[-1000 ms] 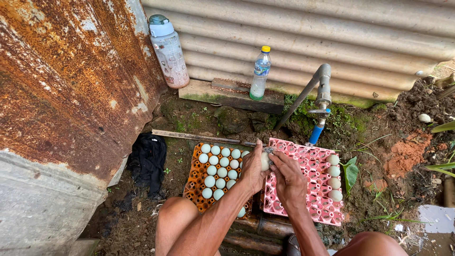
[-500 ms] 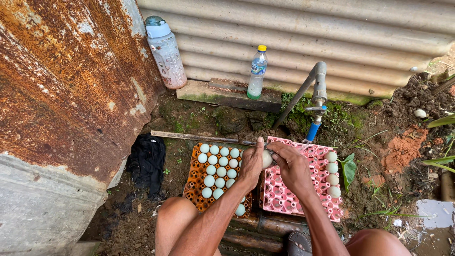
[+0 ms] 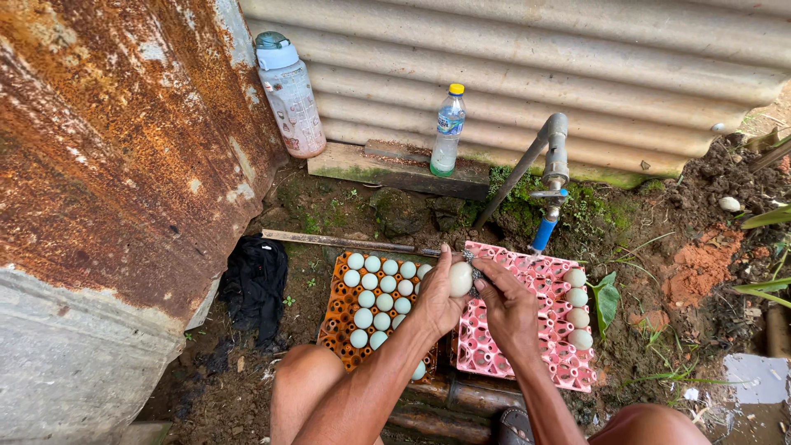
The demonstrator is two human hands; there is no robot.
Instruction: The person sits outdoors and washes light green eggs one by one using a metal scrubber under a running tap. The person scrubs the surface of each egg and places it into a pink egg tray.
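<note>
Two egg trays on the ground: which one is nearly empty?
The pink tray, on the right under the tap. It holds only four eggs along its right edge, while the orange tray beside it is mostly full.

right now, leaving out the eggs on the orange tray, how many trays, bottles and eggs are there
Egg trays: 2, the orange tray and the pink tray
Bottles: 2, the large bottle and the small bottle
Eggs on the pink tray: 4
Egg in the left hand: 1
Total: 9
</note>
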